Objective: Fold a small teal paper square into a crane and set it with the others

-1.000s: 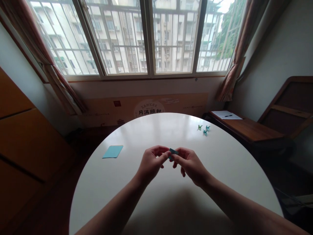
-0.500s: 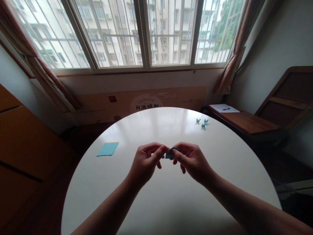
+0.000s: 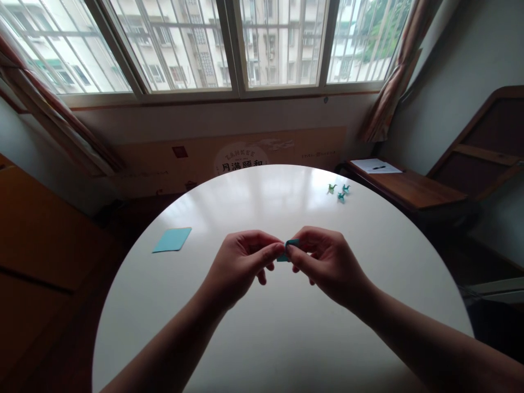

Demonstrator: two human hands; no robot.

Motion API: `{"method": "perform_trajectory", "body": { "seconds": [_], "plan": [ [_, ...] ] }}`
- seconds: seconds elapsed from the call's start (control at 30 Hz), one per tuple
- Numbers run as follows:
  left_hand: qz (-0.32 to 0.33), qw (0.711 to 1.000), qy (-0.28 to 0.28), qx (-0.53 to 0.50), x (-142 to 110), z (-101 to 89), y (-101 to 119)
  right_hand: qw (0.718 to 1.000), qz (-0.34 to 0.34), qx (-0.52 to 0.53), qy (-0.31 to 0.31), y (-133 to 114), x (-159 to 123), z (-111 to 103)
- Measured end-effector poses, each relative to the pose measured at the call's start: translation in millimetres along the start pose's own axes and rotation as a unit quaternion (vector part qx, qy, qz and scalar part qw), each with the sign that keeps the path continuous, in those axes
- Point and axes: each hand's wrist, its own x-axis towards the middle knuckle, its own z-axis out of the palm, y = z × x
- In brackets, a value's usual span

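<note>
Left hand (image 3: 237, 262) grasping: thumb and fingertips close on the near-side corner of a small teal piece (image 3: 282, 258), folded paper by the look of it. Right hand (image 3: 327, 259) also grasping, thumb on the same piece from the other side, its upper part curling over near that thumb. Fingers hide most of the folds; layers cannot be counted. Piece is held up between both hands, above the middle of a round white counter (image 3: 286, 338). Two-sided pinch probably serves to keep something so small steady and to let the thumbs press it; fingertips alone do the work, likely because a fuller grip would crush it. Flat teal paper (image 3: 172, 239) lies well off to the left, perhaps so the forearms have room; single sheet or stack, cannot tell. Far right: three little folded figures, bird-like, one greenish (image 3: 332, 189), two bluer (image 3: 346, 189) (image 3: 341, 197), grouped close, seemingly set aside where sleeves or elbows would not catch them. Beyond the rim, a white sheet (image 3: 364, 164) with a pen (image 3: 379, 167) on it rests on a wooden seat (image 3: 426, 188); the pen may help weigh it down. Containers: none made out.
</note>
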Motion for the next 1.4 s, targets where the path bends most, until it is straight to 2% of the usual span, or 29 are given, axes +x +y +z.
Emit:
{"method": "perform_trajectory", "body": {
  "seconds": [0.3, 0.43, 0.57, 0.67, 0.73, 0.9, 1.03, 1.23, 1.4],
  "plan": [
    [-0.005, 0.999, 0.025, -0.021, 3.8, -2.8, -3.5, 0.997, 0.052, 0.058, -0.029, -1.3, 1.0, -1.1],
    [0.03, 0.998, 0.031, 0.034, 0.9, -2.1, -1.5, 0.996, 0.056, 0.071, -0.014, 1.0, 1.8, -2.5],
    [0.059, 0.992, 0.031, 0.11, -3.1, -1.5, -0.9, 0.992, 0.067, 0.091, -0.049, 7.0, 4.3, -3.1],
    [0.076, 0.988, 0.025, 0.128, -3.8, -1.6, -1.2, 0.989, 0.07, 0.114, -0.064, 10.4, 5.7, -2.2],
    [0.073, 0.991, 0.017, 0.109, -3.2, -1.9, -0.9, 0.989, 0.055, 0.127, -0.051, 12.0, 5.7, -1.1],
    [0.023, 1.0, 0.02, -0.001, -0.3, -3.3, 0.7, 0.991, 0.033, 0.125, 0.028, 15.8, 5.1, 0.5],
    [0.012, 1.0, 0.003, 0.005, 0.3, -3.6, -0.8, 0.99, 0.028, 0.129, 0.055, 18.3, 5.0, 1.5],
    [0.031, 0.998, 0.013, 0.058, -0.7, -2.9, -1.7, 0.992, 0.02, 0.124, 0.034, 16.0, 2.3, 3.9],
    [0.052, 0.989, 0.019, 0.138, -2.5, -3.5, 3.2, 0.992, 0.041, 0.114, -0.019, 15.2, 4.7, 1.9]
  ]
}}
